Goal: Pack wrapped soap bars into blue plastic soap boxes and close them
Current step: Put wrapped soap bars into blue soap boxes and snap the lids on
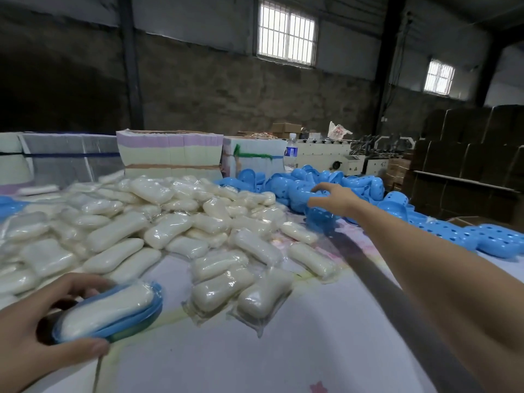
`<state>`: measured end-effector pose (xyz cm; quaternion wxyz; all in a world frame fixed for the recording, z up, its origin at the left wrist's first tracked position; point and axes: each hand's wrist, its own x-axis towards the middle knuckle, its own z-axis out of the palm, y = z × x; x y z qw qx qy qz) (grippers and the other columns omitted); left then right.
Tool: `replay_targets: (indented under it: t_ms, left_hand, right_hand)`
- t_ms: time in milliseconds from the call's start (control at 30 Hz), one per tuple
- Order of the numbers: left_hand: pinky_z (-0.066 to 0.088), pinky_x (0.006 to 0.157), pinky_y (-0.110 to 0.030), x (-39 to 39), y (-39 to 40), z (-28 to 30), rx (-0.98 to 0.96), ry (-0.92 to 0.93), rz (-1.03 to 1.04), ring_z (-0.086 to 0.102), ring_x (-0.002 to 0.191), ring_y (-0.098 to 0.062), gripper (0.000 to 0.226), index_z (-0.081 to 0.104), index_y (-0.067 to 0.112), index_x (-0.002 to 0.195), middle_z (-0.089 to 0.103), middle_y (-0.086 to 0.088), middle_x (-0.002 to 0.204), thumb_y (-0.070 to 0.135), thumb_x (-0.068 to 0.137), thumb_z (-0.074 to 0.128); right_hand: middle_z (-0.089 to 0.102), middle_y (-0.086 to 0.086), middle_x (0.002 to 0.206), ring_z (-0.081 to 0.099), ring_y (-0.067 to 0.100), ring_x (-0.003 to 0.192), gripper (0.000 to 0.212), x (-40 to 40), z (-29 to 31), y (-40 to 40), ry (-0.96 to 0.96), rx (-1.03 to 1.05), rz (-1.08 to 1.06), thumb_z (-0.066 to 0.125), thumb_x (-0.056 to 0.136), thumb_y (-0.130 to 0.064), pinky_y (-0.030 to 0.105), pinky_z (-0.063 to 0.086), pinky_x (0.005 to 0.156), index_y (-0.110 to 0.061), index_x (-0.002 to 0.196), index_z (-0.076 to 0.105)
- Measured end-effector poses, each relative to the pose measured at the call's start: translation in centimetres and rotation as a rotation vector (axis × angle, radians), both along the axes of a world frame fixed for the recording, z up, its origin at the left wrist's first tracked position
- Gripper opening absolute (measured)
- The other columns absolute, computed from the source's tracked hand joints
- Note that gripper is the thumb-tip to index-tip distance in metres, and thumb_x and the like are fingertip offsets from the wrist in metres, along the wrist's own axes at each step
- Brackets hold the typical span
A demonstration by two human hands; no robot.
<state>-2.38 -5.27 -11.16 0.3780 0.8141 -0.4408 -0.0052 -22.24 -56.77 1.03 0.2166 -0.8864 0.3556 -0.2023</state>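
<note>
At the near left our left hand (42, 321) grips a blue soap box (113, 316) just above the bench (283, 350), fingers (85, 285) and thumb curled round its sides; 1 wrapped soap bar (107, 307) lies in its open top. Behind it spreads a heap of wrapped soap bars (141, 222). To the right, our right hand (337, 199) reaches with fingers spread and gripping nothing, touching the pile of blue boxes (326, 182).
</note>
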Motion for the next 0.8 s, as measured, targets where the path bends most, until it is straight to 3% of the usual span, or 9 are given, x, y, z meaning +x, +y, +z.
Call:
replay_targets:
  t_ms: [133,233,300,400,500,567,667,800]
  left_hand:
    - [0.058,0.086,-0.047,-0.2,-0.3,0.1,0.008,-0.011,-0.016,0.071,0.097,-0.019,0.092,0.066,0.033,0.123,0.072,0.009,0.107,0.066,0.04,0.091]
    - [0.06,0.074,-0.03,-1.6,-0.2,1.6,-0.042,0.0,-0.032,0.072,0.092,-0.012,0.098,0.064,0.036,0.127,0.071,0.011,0.106,0.077,0.04,0.087]
    - [0.058,0.068,-0.021,-2.5,-0.3,2.4,-0.1,0.02,-0.045,0.071,0.09,-0.007,0.099,0.064,0.037,0.125,0.071,0.011,0.105,0.076,0.037,0.087]
    - [0.054,0.075,-0.016,-3.6,-0.5,3.4,-0.137,0.035,-0.08,0.07,0.091,-0.004,0.093,0.063,0.043,0.121,0.072,0.012,0.105,0.068,0.035,0.09]
    - [0.052,0.076,-0.012,-4.5,-0.4,4.1,-0.134,0.074,-0.092,0.068,0.09,-0.001,0.084,0.064,0.049,0.113,0.07,0.015,0.104,0.057,0.035,0.094]
    - [0.051,0.075,-0.011,-4.8,-0.4,4.4,-0.124,0.11,-0.072,0.067,0.088,-0.001,0.082,0.061,0.044,0.114,0.07,0.006,0.103,0.045,0.041,0.1]
    - [0.053,0.081,-0.016,-5.0,-0.1,4.8,-0.094,0.14,-0.044,0.067,0.089,-0.001,0.09,0.053,0.046,0.117,0.067,0.007,0.107,0.056,0.037,0.092]
    - [0.058,0.082,-0.028,-5.0,0.2,5.0,-0.139,0.195,-0.068,0.071,0.092,-0.009,0.086,0.05,0.056,0.115,0.072,0.009,0.103,0.052,0.04,0.091]
  right_hand:
    - [0.05,0.008,0.132,0.049,0.022,0.108,0.053,0.7,0.2,3.7,-0.158,0.045,0.057,0.062,0.084,-0.043,0.034,0.041,0.088,-0.033,0.135,0.049]
    - [0.052,0.008,0.123,0.051,0.023,0.109,0.053,1.1,0.3,7.6,-0.246,0.049,0.099,0.063,0.085,-0.041,0.035,0.042,0.089,-0.033,0.135,0.048]
    - [0.051,0.002,0.118,0.053,0.014,0.104,0.053,1.3,0.3,10.8,-0.312,0.095,0.182,0.067,0.083,-0.039,0.028,0.043,0.082,-0.034,0.133,0.05]
    - [0.054,-0.006,0.107,0.054,0.002,0.081,0.05,1.6,0.3,16.5,-0.361,0.209,0.361,0.072,0.081,-0.034,0.016,0.045,0.059,-0.037,0.127,0.053]
    - [0.056,-0.005,0.106,0.058,0.008,0.081,0.048,2.4,0.2,21.9,-0.324,0.251,0.545,0.073,0.08,-0.034,0.016,0.046,0.064,-0.044,0.122,0.055]
    - [0.055,-0.015,0.105,0.056,0.002,0.085,0.047,2.9,0.2,25.3,-0.279,0.205,0.688,0.074,0.079,-0.037,0.017,0.044,0.074,-0.049,0.12,0.054]
    - [0.049,-0.022,0.111,0.051,-0.001,0.099,0.05,3.4,-1.0,28.8,-0.177,0.123,0.82,0.074,0.08,-0.038,0.022,0.043,0.086,-0.056,0.119,0.049]
    - [0.046,-0.021,0.117,0.048,-0.009,0.102,0.057,3.2,-3.0,30.0,-0.114,0.131,0.863,0.077,0.077,-0.035,0.017,0.041,0.084,-0.056,0.122,0.049]
